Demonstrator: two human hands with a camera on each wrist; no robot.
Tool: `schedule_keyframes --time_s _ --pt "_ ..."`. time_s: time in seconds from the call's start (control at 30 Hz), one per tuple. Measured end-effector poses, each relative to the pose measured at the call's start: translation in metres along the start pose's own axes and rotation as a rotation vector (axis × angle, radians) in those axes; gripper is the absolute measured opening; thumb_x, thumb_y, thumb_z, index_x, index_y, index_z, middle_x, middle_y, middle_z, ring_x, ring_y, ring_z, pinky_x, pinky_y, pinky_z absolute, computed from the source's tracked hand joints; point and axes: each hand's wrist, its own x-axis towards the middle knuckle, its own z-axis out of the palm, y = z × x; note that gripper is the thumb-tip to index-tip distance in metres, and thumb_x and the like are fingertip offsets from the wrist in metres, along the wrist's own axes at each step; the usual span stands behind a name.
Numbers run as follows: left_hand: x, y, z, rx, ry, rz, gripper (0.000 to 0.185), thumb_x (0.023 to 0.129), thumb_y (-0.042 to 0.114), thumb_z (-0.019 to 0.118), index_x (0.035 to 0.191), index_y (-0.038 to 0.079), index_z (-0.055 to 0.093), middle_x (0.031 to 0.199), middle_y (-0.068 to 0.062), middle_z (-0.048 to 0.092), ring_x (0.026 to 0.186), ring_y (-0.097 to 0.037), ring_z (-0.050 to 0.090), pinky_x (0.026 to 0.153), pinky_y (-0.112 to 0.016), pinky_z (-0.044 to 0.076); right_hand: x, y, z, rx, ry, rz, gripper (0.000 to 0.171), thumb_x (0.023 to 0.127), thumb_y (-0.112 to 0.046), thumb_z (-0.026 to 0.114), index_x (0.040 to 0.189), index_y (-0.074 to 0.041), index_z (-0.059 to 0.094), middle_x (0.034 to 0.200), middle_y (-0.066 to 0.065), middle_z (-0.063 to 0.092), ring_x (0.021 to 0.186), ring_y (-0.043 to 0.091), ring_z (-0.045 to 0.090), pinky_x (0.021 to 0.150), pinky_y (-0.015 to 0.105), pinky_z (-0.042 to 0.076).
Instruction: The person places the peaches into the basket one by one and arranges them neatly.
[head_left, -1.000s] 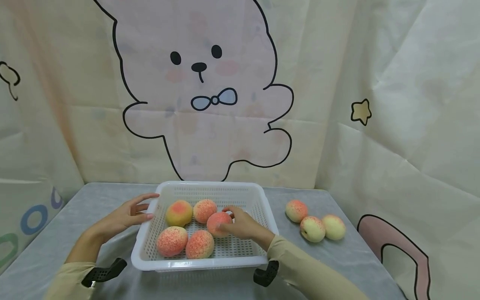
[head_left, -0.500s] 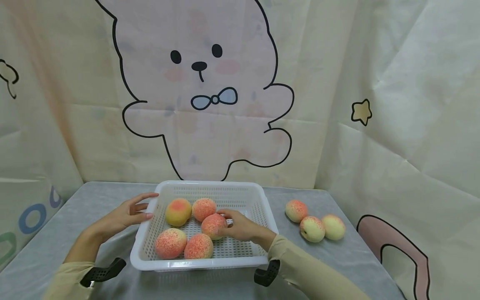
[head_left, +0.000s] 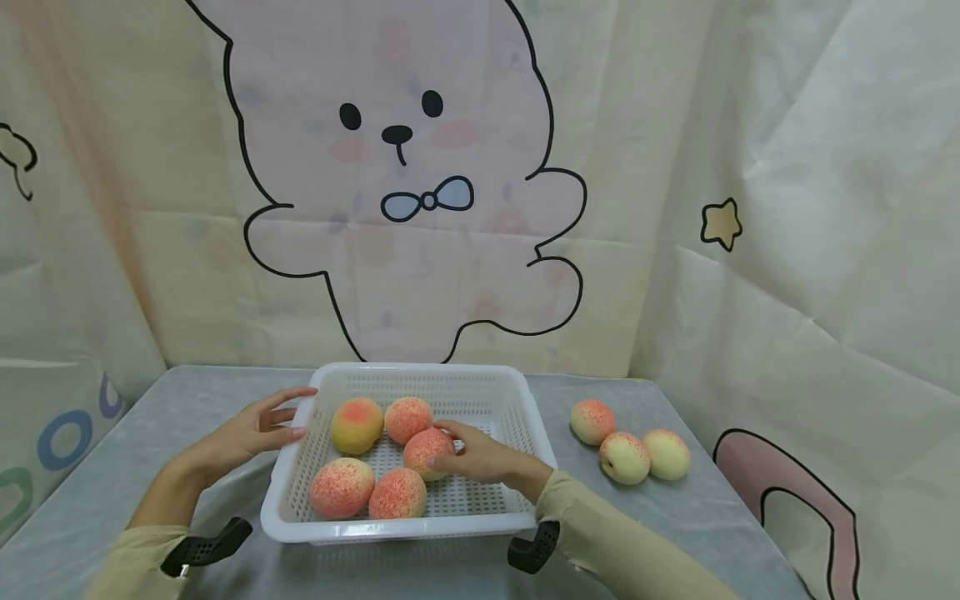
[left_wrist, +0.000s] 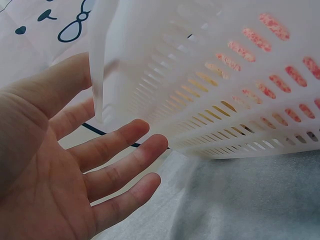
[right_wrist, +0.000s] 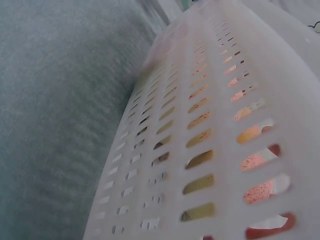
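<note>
The right hand [head_left: 480,454], in the lower middle of the head view, reaches over the right part of a white plastic basket [head_left: 420,527] and pinches a pink peach [head_left: 424,450] between its thumb and fingers. That peach is inside the basket, near its centre; whether it rests on the bottom cannot be told.

The left hand [head_left: 243,433], at the lower left, touches the basket's left rim with thumb and forefinger. In the left wrist view its fingers are spread and fairly straight, the lower three beneath the rim beside the slotted wall.

Four other peaches lie in the basket: a yellow one with an orange-red top [head_left: 356,427] at the back left, a pink one [head_left: 407,418] just beside it, and two speckled ones [head_left: 341,487] at the front left.

Three more peaches [head_left: 625,457] sit close together on the grey table [head_left: 360,571], right of the basket. The rearmost is reddish, the other two mostly pale yellow.

Both arms wear beige sleeves [head_left: 622,537], with a black device [head_left: 208,546] at each wrist. Behind the table hangs a pale curtain [head_left: 660,125] printed with a large bear [head_left: 450,250] in a blue bow tie, and a small yellow star [head_left: 722,224] right of it. The right wrist view shows the basket's slotted side, with peach colours behind the slots.
</note>
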Motion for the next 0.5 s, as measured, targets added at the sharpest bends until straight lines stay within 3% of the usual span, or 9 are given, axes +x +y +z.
schedule_keyframes --time_s 0.3,0.5 --pt "0.0015 -0.003 0.0002 -0.03 -0.019 0.012 0.077 0.099 0.031 0.064 0.16 0.015 0.021 0.156 -0.032 0.037 0.129 -0.037 0.058 0.096 -0.056 0.055 -0.0026 0.0006 -0.0002 -0.048 -0.001 -0.039 0.07 0.097 -0.031 0.064 0.157 -0.009 0.035 0.157 0.017 0.043 0.135 0.036 0.051 0.109 0.053 0.046" --pt "0.0001 -0.0024 -0.0006 -0.023 -0.024 0.02 0.076 0.1 0.03 0.062 0.16 0.014 0.02 0.16 -0.032 0.031 0.138 -0.046 0.049 0.098 -0.057 0.053 -0.0075 0.0003 -0.0035 -0.115 0.028 -0.052 0.071 0.097 -0.032 0.064 0.157 -0.009 0.034 0.159 0.019 0.04 0.14 0.04 0.046 0.111 0.055 0.042"
